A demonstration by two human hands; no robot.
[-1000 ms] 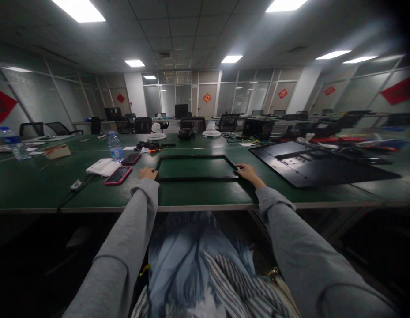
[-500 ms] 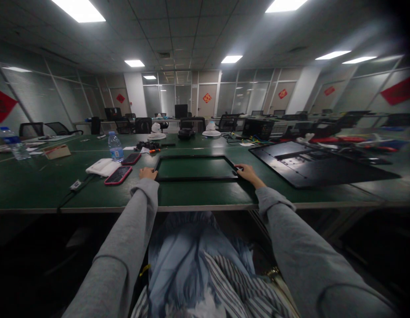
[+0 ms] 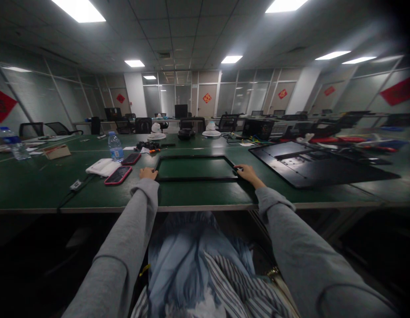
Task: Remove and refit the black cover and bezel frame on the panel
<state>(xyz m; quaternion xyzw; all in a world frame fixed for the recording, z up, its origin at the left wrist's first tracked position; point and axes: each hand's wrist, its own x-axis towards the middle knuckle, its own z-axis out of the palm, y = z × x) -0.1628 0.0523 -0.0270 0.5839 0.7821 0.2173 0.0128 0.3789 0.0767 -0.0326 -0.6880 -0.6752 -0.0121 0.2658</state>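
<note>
A thin black rectangular frame (image 3: 198, 179), hollow in the middle, lies on the green tabletop (image 3: 205, 194) in front of me. My left hand (image 3: 148, 173) is closed on its left side, with the fingers curled at the edge. On the opposite side, my right hand (image 3: 247, 172) grips the right edge, thumb and fingers on the black border. Green table surface shows through the opening. To the right of my right hand rests a large dark flat panel (image 3: 310, 170) that looks like a monitor's back.
Left of the frame are a pink-edged phone (image 3: 118, 175), a second phone (image 3: 131, 159), a white notebook (image 3: 103, 167) and a water bottle (image 3: 115, 147). A cable with a small box (image 3: 75, 185) runs over the table's front edge. Small white fans (image 3: 211, 129) stand farther back.
</note>
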